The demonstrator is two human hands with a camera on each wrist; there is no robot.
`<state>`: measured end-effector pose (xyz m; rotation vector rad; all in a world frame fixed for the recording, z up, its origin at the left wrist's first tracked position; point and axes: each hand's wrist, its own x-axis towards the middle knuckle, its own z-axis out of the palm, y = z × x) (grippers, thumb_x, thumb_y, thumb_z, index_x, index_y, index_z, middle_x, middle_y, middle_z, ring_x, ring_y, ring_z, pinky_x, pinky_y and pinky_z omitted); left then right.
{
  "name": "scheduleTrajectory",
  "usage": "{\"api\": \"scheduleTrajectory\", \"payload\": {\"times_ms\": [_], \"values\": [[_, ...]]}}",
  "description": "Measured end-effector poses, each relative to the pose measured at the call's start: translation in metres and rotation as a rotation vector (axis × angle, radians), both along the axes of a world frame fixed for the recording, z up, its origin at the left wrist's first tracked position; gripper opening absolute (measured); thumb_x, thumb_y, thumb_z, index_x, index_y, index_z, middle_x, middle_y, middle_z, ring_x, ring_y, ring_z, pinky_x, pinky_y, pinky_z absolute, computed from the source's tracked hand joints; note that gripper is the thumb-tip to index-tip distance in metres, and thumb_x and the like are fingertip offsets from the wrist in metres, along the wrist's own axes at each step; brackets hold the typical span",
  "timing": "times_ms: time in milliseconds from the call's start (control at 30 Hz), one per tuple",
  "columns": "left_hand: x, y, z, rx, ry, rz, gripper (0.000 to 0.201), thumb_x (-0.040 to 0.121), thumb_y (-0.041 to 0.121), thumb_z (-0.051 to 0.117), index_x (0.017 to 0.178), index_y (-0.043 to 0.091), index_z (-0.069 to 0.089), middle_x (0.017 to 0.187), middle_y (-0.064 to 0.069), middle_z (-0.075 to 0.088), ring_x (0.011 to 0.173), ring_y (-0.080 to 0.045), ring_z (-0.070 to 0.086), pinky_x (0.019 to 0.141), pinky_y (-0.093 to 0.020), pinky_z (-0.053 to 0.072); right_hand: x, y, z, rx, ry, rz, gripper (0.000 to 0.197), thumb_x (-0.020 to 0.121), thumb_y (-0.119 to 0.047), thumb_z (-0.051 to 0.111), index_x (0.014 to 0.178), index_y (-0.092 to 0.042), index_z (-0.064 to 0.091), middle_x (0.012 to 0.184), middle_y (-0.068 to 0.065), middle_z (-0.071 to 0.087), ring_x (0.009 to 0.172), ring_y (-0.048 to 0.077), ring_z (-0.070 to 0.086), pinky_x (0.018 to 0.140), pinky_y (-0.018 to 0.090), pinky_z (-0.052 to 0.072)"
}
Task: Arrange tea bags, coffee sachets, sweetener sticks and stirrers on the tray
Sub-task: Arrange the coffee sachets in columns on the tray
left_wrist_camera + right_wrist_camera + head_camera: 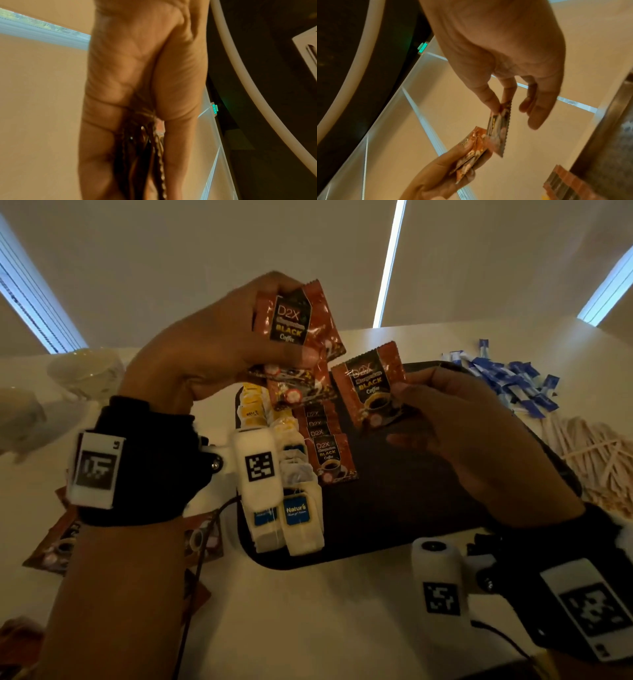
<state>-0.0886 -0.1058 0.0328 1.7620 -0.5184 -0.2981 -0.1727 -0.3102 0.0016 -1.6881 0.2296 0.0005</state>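
Single sachet: a brown coffee sachet [371, 385] held upright above the far part of the tray, pinched at its right edge by the right hand [479, 436]; thumb and forefinger close on it, the other fingers hang loosely curled.
Bundle: the left hand [205, 350] grips a bunch of coffee sachets [301, 337] fanned out, raised over the tray's far left corner, just beside the single sachet.
Wrist views: the right wrist view shows the thumb and finger nipping the sachet [500, 125]; the left wrist view shows sachet edges [145, 155] clamped between fingers and thumb.
Tray: a dark tray [411, 508] lies on the pale table [308, 611].
On the tray: a row of tea bags [301, 518] along the left side, partly hidden by the left wrist camera; beside it an overlapping row of coffee sachets [330, 453].
Off the tray, right: blue sweetener sticks [507, 378] in a loose heap, and wooden stirrers [589, 463] nearer, both beside the tray's right edge.
Off the tray, left: more sachets [58, 542] on the table under the left forearm; pale cups [85, 374] at the far left.
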Motion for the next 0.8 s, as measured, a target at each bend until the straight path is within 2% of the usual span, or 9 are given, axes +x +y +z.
{"api": "scheduleTrajectory", "payload": {"times_ms": [133, 267, 367, 467, 633, 800], "values": [[0.001, 0.007, 0.002, 0.035, -0.052, 0.071, 0.057, 0.058, 0.018, 0.072, 0.109, 0.029, 0.049, 0.103, 0.005, 0.066, 0.092, -0.01, 0.069, 0.062, -0.025, 0.058, 0.003, -0.017, 0.0, -0.437, 0.027, 0.124, 0.008, 0.088, -0.02, 0.057, 0.083, -0.025, 0.061, 0.087, -0.008, 0.061, 0.08, 0.005, 0.056, 0.062, 0.019, 0.043], [0.0, 0.01, 0.002, 0.053, -0.073, 0.101, 0.063, 0.057, 0.019, 0.072, 0.114, 0.028, 0.047, 0.108, 0.005, 0.064, 0.094, -0.01, 0.068, 0.063, -0.026, 0.058, 0.009, -0.026, -0.01, -0.651, 0.158, 0.314, 0.006, 0.084, -0.017, 0.063, 0.084, -0.022, 0.066, 0.086, -0.004, 0.064, 0.078, 0.007, 0.058, 0.059, 0.016, 0.043], [-0.001, 0.009, 0.003, 0.063, -0.076, 0.096, 0.063, 0.057, 0.019, 0.072, 0.115, 0.026, 0.047, 0.106, 0.004, 0.065, 0.091, -0.01, 0.069, 0.062, -0.025, 0.058, 0.018, -0.023, -0.016, -0.695, 0.252, 0.386, 0.005, 0.082, -0.018, 0.066, 0.085, -0.015, 0.068, 0.087, 0.001, 0.067, 0.074, 0.009, 0.061, 0.054, 0.013, 0.045], [-0.002, 0.007, 0.003, 0.073, -0.076, 0.084, 0.059, 0.057, 0.02, 0.073, 0.11, 0.028, 0.048, 0.103, 0.004, 0.066, 0.089, -0.011, 0.07, 0.061, -0.026, 0.058, 0.032, -0.015, -0.016, -0.742, 0.382, 0.477, 0.008, 0.084, -0.02, 0.063, 0.087, -0.015, 0.069, 0.083, 0.0, 0.067, 0.067, 0.006, 0.061, 0.049, 0.01, 0.045], [-0.001, 0.006, 0.004, 0.09, -0.087, 0.089, 0.065, 0.057, 0.02, 0.072, 0.116, 0.025, 0.046, 0.105, 0.004, 0.065, 0.089, -0.008, 0.069, 0.06, -0.024, 0.057, 0.052, -0.003, -0.022, -0.741, 0.502, 0.583, 0.007, 0.086, -0.017, 0.063, 0.084, -0.013, 0.068, 0.078, 0.001, 0.069, 0.062, 0.004, 0.062, 0.05, 0.014, 0.048], [-0.001, 0.006, 0.004, 0.087, -0.092, 0.089, 0.067, 0.057, 0.021, 0.072, 0.118, 0.024, 0.045, 0.105, 0.004, 0.065, 0.089, -0.008, 0.069, 0.06, -0.024, 0.057, 0.061, 0.005, -0.031, -0.774, 0.564, 0.607, 0.009, 0.087, -0.014, 0.063, 0.085, -0.006, 0.068, 0.071, 0.002, 0.068, 0.056, 0.005, 0.062, 0.051, 0.017, 0.05]]}}
